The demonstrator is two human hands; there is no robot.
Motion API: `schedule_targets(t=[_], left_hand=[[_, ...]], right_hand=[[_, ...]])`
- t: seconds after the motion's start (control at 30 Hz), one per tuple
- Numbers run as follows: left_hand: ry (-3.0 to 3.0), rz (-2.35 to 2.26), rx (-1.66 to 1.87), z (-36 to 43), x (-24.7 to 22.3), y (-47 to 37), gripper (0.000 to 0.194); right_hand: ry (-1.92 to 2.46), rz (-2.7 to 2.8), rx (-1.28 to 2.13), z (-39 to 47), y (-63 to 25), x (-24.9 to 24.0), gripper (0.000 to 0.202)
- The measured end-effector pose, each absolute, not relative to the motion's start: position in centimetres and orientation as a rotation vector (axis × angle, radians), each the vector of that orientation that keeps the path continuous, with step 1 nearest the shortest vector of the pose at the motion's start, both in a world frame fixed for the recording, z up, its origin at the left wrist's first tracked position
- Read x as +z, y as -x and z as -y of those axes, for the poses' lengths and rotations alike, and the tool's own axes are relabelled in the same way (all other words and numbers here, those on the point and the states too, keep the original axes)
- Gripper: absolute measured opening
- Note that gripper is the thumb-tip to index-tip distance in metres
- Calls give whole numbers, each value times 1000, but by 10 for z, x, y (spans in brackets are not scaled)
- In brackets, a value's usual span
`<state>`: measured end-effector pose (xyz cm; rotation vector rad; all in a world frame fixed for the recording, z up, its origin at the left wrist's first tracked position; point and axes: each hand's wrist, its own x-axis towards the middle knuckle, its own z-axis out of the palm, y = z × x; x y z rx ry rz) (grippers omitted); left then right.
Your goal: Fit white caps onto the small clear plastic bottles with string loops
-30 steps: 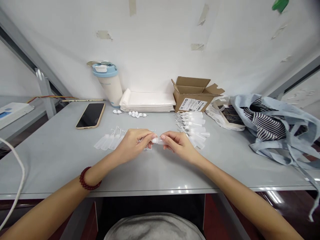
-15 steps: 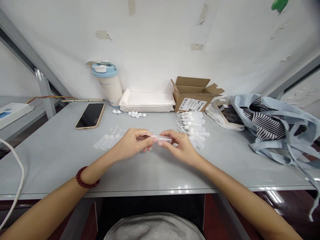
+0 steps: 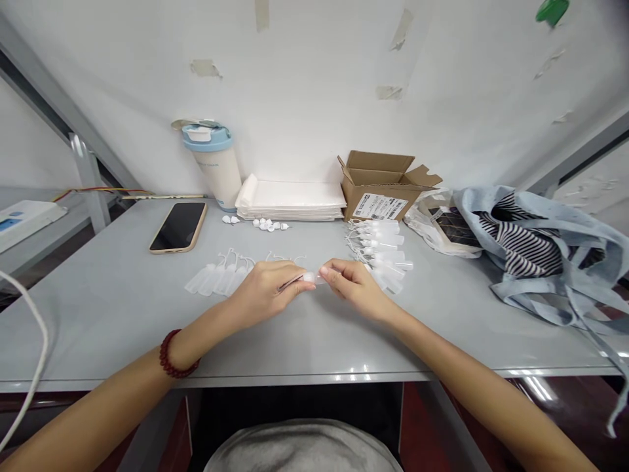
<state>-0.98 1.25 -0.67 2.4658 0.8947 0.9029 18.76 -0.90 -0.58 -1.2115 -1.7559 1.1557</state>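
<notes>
Between my two hands, above the middle of the table, is a small translucent tube (image 3: pixel 321 280) with a white cap (image 3: pixel 308 277). The fingers of my left hand (image 3: pixel 269 286) pinch the capped end. My right hand (image 3: pixel 354 286) has its thumb and fingertips closed on the tube's other end, partly hiding it. Similar clear tubes with white loops (image 3: pixel 216 280) lie fanned out left of my left hand. More such tubes (image 3: pixel 386 240) lie in a column behind and right of my right hand. Small white caps (image 3: pixel 268 224) sit behind my hands.
A phone (image 3: pixel 178 227) lies at the left, with a blue-lidded cup (image 3: pixel 216 167) behind it. A stack of white envelopes (image 3: pixel 295 198) and an open cardboard box (image 3: pixel 378 187) stand by the wall. A plastic bag (image 3: pixel 427 223) and a light blue cloth bag (image 3: pixel 555 249) lie at the right.
My left hand has turned, its fingers now covering more of the loop at the capped end. My right fingertips have shifted on the tube, which shows less than before.
</notes>
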Motion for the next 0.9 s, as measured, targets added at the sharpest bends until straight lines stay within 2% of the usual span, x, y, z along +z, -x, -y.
schedule_targets(t=[0.17,0.33,0.47,0.63,0.9], left_hand=[[-2494,-893,957,-14,-10,10,25],[-2155,-961,755,-12,3,9,31],[-2115,-953,666,-10,5,8,34],[-2419,-879,695,-11,-3,8,36],[-3192,-769,918,-12,-21,8,30]], right_hand=[[1169,1596,1377,6,-187,-7,43],[1150,1716,1151,8,-188,-5,33],[1144,1745,1065,8,-189,-4,31],[1173,1761,1091,7,-190,-4,30],[1142,1367,1625,1,-190,-8,40]])
